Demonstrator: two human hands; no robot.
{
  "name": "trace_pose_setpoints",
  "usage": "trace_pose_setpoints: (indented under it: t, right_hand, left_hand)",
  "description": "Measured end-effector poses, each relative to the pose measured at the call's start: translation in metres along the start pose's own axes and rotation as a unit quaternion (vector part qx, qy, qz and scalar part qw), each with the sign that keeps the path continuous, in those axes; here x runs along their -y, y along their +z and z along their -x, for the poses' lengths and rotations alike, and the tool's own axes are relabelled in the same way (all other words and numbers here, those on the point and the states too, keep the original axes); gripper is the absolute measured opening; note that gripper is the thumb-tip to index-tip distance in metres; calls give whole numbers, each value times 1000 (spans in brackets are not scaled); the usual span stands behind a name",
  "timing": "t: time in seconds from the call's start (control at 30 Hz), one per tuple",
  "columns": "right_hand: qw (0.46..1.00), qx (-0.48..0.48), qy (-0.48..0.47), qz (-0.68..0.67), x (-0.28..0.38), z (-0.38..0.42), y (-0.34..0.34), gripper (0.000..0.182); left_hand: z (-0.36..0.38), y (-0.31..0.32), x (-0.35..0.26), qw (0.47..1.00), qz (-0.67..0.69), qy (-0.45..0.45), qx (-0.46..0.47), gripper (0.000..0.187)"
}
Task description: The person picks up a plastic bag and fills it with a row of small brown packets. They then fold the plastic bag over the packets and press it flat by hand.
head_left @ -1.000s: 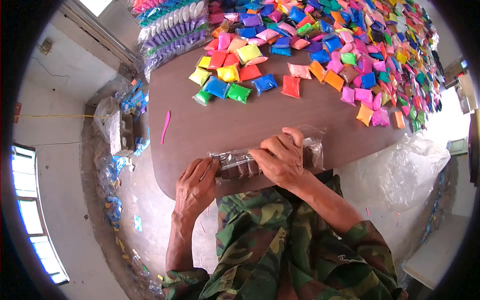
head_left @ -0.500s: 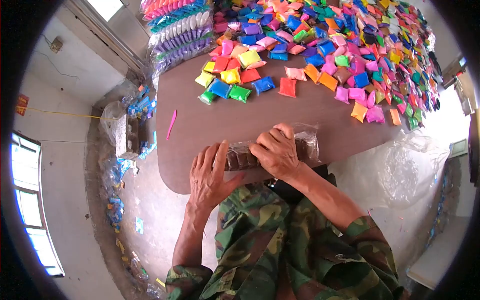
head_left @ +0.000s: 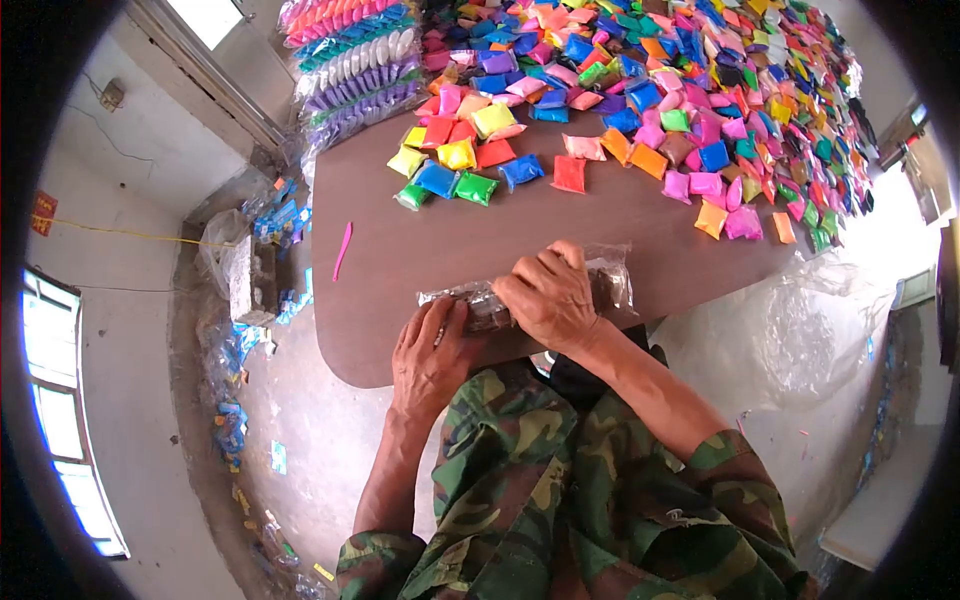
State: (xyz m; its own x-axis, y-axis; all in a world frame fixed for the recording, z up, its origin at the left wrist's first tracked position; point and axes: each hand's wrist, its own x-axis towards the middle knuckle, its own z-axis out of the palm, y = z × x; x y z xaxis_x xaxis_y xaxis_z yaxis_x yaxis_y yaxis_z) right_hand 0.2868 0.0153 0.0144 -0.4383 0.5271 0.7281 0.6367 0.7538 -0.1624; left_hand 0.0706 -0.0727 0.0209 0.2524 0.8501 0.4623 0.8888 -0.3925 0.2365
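Observation:
A long clear plastic bag with brown contents (head_left: 484, 308) lies near the front edge of the brown table. My left hand (head_left: 432, 355) is at its left part, fingers curled over the plastic. Over its middle, my right hand (head_left: 550, 300) grips the bag with bent fingers. The bag's right end, crinkled and shiny, sticks out past the right hand. The fingers hide part of the brown contents. To the left a pink plastic tool (head_left: 343, 250) lies flat on the table.
Small coloured packets, such as a red one (head_left: 569, 174), cover the back and right of the table (head_left: 370, 310). Bagged purple tools (head_left: 362, 92) are stacked at the back left. A concrete block (head_left: 252, 280) stands on the floor at left; clear plastic sheeting (head_left: 800, 340) lies at right.
My left hand has moved slightly right, its fingers now curled over the bag instead of upright at its end. The bag's left end now shows beyond the fingers. My right hand has shifted slightly left.

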Motion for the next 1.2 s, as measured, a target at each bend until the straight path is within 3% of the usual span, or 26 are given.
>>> trace_pose_setpoints:
  t: [0.43,0.53,0.83,1.03,1.2]
  right_hand:
    - [998,56,-4,14,-48,16,-74,15]
    - [995,83,52,-36,-49,37,-73,21]
    - [998,56,13,-38,-43,44,-87,33]
    - [989,30,128,-69,-41,60,-84,27]
    - [994,3,109,-8,-43,61,-84,28]
  left_hand:
    - [0,5,7,1000,0,-10,-14,57]
    - [-2,3,7,1000,-2,-7,-12,56]
    - [-1,2,9,1000,-29,3,9,58]
    - [-4,0,4,999,-14,-22,34,60]
    - [-3,0,2,999,-8,-25,32,59]
